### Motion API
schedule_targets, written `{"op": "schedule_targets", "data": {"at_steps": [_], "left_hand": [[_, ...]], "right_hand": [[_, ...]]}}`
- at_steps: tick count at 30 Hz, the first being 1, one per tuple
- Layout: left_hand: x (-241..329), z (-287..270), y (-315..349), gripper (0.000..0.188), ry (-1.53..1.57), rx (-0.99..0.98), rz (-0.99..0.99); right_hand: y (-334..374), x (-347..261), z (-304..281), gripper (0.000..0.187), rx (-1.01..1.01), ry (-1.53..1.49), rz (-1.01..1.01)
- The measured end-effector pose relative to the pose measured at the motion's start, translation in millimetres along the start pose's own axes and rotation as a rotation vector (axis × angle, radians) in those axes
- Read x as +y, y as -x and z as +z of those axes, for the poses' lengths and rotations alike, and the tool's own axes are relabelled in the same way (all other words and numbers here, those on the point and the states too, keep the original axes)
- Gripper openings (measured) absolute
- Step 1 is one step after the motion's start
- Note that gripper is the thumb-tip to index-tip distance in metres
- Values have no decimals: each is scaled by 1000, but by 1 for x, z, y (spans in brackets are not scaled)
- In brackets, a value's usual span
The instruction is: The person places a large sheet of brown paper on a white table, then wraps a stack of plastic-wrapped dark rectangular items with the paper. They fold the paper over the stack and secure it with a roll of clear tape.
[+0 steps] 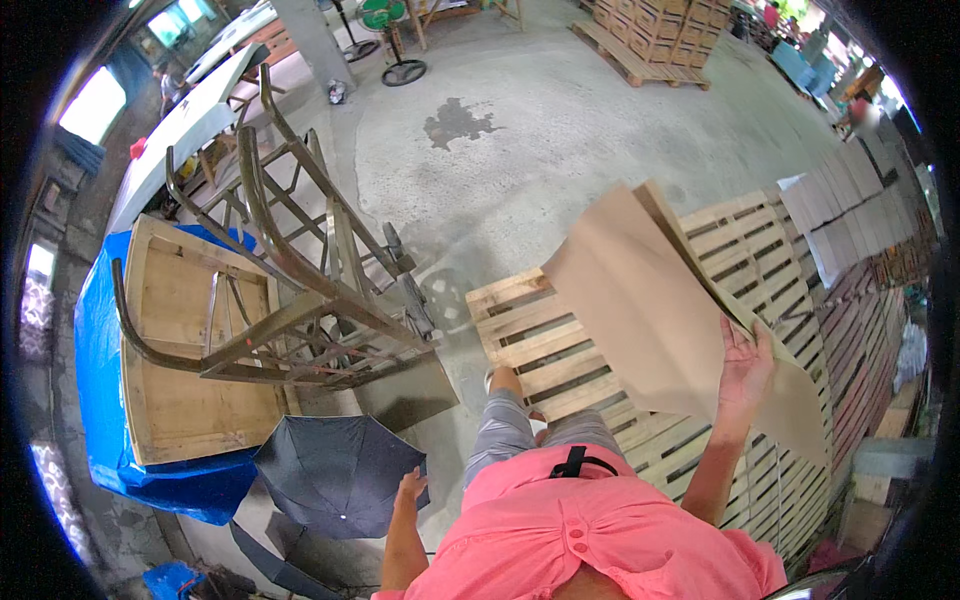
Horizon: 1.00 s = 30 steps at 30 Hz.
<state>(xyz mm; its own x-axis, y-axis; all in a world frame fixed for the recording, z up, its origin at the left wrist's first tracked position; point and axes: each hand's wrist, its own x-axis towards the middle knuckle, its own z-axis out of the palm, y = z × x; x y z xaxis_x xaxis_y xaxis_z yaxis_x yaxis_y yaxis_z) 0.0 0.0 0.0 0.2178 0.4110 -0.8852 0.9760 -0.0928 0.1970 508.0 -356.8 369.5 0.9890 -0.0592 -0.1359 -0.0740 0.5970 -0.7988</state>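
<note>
Right hand [745,372] at right of frame, fingers grasping cardboard sheet [660,310] over wooden pallet [530,335] — left hand [410,488] at lower centre, fingers released, near black umbrella [335,475]

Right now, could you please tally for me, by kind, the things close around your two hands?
Flat brown cardboard sheet, held in the right hand: 1
Open black umbrella, just beside the empty left hand: 1
Wooden pallet underfoot: 1
Metal hand truck lying on its side: 1
Total: 4
</note>
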Motion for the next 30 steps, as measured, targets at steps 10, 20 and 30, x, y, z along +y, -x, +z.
{"op": "schedule_targets", "data": {"at_steps": [10, 20, 30], "left_hand": [[217, -98, -148, 71, -325, -315, -92], [500, -301, -264, 62, 249, 251, 655], [641, -476, -327, 74, 433, 237, 613]], "right_hand": [[-194, 152, 272, 22, -139, 34, 33], [-305, 291, 531, 14, -431, -36, 231], [-439, 514, 690, 13, -626, 51, 330]]}}
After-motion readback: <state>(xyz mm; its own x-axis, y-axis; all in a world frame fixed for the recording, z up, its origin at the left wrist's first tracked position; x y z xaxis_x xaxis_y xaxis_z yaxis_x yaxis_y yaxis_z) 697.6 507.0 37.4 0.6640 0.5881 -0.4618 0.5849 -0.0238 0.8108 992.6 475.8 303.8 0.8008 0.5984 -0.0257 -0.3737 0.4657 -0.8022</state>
